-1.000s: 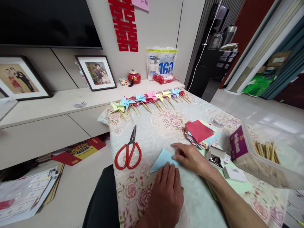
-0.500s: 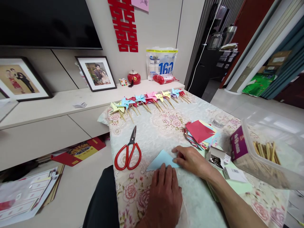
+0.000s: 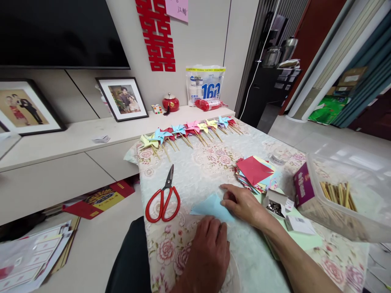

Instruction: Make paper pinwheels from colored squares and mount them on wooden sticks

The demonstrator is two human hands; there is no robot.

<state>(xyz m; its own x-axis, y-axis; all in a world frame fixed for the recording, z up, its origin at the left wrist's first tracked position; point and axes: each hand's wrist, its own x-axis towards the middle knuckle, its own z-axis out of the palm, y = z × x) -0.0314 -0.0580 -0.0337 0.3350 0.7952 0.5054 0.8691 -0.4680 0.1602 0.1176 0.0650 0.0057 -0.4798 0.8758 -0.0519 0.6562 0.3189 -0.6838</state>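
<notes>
A light blue sheet of paper [image 3: 210,204], folded to a roughly triangular shape and slightly blurred, lies on the tablecloth before me. Bent fingers of my left hand [image 3: 210,244] are closed at its near edge; their tips are hidden. My right hand [image 3: 242,202] has its thumb on the right part of the paper, with the index finger stretched out past the top corner. Red-handled scissors [image 3: 166,195] lie to the left, blades pointing away. Right of the paper is a stack of coloured paper squares [image 3: 255,170], a red one uppermost.
Several paper pinwheels on sticks [image 3: 186,132] line the far table edge. At right stand a small box of metal pieces [image 3: 276,205], a white box [image 3: 301,225] and a clear tub [image 3: 332,215] holding sticks. A round clear container [image 3: 280,156] sits behind the stack.
My left fingers have drawn back from lying flat on the blue paper and are now curled at its near edge. My right hand stays at the paper's right side. The view has shifted slightly.
</notes>
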